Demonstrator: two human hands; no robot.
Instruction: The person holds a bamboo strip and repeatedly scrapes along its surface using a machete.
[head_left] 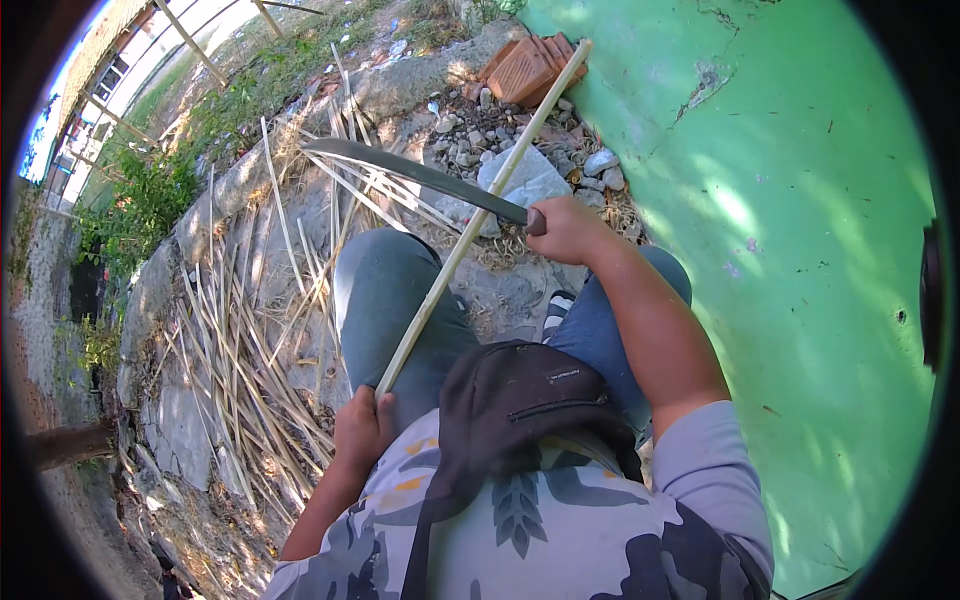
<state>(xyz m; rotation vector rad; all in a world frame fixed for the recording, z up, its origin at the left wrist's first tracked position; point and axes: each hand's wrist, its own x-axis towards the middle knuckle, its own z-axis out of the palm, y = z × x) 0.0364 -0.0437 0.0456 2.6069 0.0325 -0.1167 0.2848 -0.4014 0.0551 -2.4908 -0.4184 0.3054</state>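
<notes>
A long, pale strip of split bamboo or wood (445, 275) slants from my lap up toward the far right. My left hand (364, 425) is closed round its near end, beside my left thigh. In my right hand (570, 230) is the dark handle of a machete (420, 173), held above my right knee. Its long curved blade points left and crosses over the strip; whether the edge touches the wood I cannot tell.
Many thin strips (235, 370) lie heaped on the ground at my left. Ahead are rubble stones (530, 175) and stacked orange roof tiles (530, 70). A smooth green floor (800, 300) spreads along my right. A black bag (530, 400) rests on my lap.
</notes>
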